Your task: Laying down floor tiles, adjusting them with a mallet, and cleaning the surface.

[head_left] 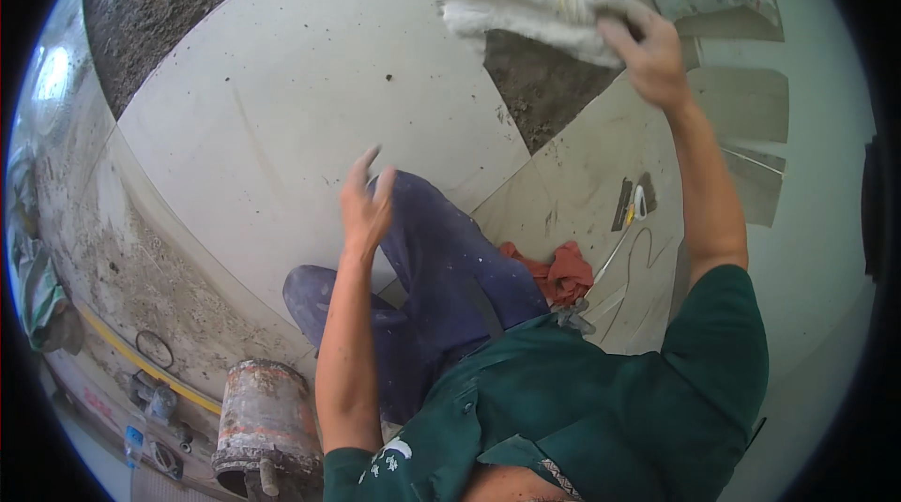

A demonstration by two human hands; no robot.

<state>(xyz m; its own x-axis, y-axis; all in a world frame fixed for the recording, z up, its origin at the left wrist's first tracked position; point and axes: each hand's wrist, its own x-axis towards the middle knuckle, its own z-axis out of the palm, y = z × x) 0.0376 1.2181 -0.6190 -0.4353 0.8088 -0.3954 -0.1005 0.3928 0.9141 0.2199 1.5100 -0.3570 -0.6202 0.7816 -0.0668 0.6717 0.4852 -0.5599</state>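
My right hand [648,52] is raised at the upper right, its fingers closed on one end of a white cloth [511,0]. The cloth stretches out to the left, over the far corner of a large pale tile [310,80] and the bare grey-brown bedding [549,94]. Dark specks are scattered across the tile. My left hand [366,211] hovers above the tile's near part, close to my knee, fingers apart and holding nothing. Its fingertips look grey and dusty.
A crumpled red cloth [568,272] lies right of my legs, near a thin tool with a yellow part [633,211]. A mortar-crusted bucket [267,418] stands lower left, beside a long yellow bar [141,357]. A green-grey bag [38,286] sits at the left edge.
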